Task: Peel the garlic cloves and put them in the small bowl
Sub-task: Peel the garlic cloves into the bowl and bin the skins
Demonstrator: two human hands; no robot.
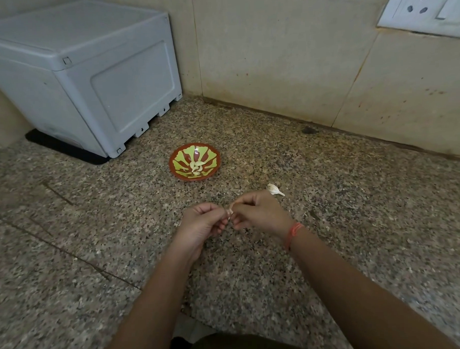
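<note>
1. While both hands met low over the speckled granite counter (355,209), the left hand (202,222) had its fingers curled and pinched a garlic clove (229,213) at its fingertips.
2. The right hand (259,212) pinched the same clove from the other side, thumb and fingers bent round it, so the two hands all but touched there.
3. The clove showed only as a small pale sliver between the fingertips; how much skin it carried could not be told.
4. The small bowl (180,160), red-brown with a yellow-green pattern, stood on the counter beyond the hands and apart from them.
5. Several peeled cloves (197,167) lay together in the middle of the bowl.
6. A pale, pointed piece of garlic (275,189) lay on the counter just beyond the right hand and to the right of the bowl; whether it was a whole clove or loose skin could not be told.
7. An orange thread (293,233) was tied round the right wrist.
8. A grey plastic box (90,74) sat on a black mat (66,151) at the back left, against the tiled wall (271,55).
9. A white socket plate (424,8) was fixed to the wall at the upper right.
</note>
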